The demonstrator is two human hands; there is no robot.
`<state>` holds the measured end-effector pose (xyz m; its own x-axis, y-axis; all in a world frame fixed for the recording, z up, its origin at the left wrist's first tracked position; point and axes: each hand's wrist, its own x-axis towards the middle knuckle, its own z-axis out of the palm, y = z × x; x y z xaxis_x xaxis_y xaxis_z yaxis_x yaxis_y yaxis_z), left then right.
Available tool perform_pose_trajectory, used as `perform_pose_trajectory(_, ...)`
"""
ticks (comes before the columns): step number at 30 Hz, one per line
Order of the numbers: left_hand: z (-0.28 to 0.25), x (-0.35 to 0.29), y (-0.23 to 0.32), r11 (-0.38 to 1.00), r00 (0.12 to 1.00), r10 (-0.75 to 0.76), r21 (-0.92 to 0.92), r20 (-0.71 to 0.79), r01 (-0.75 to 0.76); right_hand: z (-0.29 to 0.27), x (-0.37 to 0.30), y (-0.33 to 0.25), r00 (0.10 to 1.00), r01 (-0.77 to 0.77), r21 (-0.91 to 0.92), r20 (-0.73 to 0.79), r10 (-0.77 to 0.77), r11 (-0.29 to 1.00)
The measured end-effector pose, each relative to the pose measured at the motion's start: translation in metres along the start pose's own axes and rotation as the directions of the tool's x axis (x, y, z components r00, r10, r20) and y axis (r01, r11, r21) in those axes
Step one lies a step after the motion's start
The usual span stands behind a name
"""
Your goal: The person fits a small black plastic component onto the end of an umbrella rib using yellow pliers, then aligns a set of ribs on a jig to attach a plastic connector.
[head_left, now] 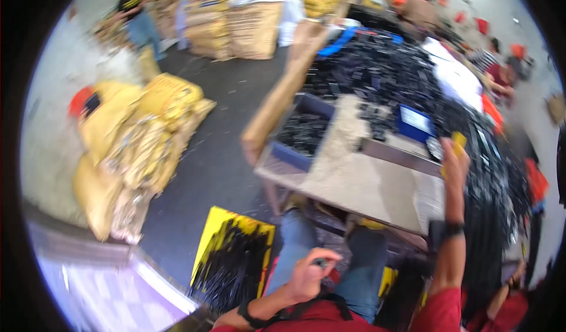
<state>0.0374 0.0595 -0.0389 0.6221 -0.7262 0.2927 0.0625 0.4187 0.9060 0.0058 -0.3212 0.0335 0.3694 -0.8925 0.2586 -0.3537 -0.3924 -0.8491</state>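
Observation:
My left hand (308, 278) is raised above my lap, its fingers curled round a small dark piece (320, 262) whose kind is too blurred to tell. Farther out, at the right end of the worktable (377, 187), my right hand (454, 166) grips a yellow object (458, 140), perhaps a handle; the rest of it is hidden in the fist. Just left of that hand lie a metal bar (401, 155) and a dark blue box (414, 123) with a pale label. On the table's left side stands a grey-blue bin (290, 155) filled with small black pieces (305, 132).
A large heap of black pieces (371, 66) covers the far side. Left of my legs, black strips (233, 261) lie on a yellow sheet (215, 217). Yellow sacks (144, 137) are piled on the left floor. A wooden post (274, 111) rises beside the bin. Other people sit at right.

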Motion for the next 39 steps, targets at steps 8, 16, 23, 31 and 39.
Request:
perform_pose_trajectory(8,0.027,0.008,0.011,0.992,0.986,-0.031,0.126,0.165,0.01,-0.001,-0.245,-0.05,0.807,0.31,0.468,0.332,-0.489,0.828)
perform_pose_trajectory(16,0.056,-0.012,0.007,0.967,0.973,0.181,0.153,0.145,-0.203,-0.01,-0.265,-0.022,0.629,0.486,0.583,0.283,-0.724,0.651)
perform_pose_trajectory(23,0.07,-0.027,0.025,0.93,0.96,0.277,0.242,0.032,-0.277,-0.006,-0.273,-0.034,0.558,0.639,0.625,0.023,-0.829,0.448)
perform_pose_trajectory(31,0.067,-0.028,0.029,0.938,0.963,0.268,0.222,0.024,-0.266,0.002,-0.276,-0.044,0.574,0.664,0.587,-0.004,-0.819,0.462)
perform_pose_trajectory(39,0.067,-0.03,0.033,0.947,0.975,0.223,0.234,0.017,-0.221,0.005,-0.279,-0.045,0.571,0.68,0.57,-0.017,-0.821,0.461)
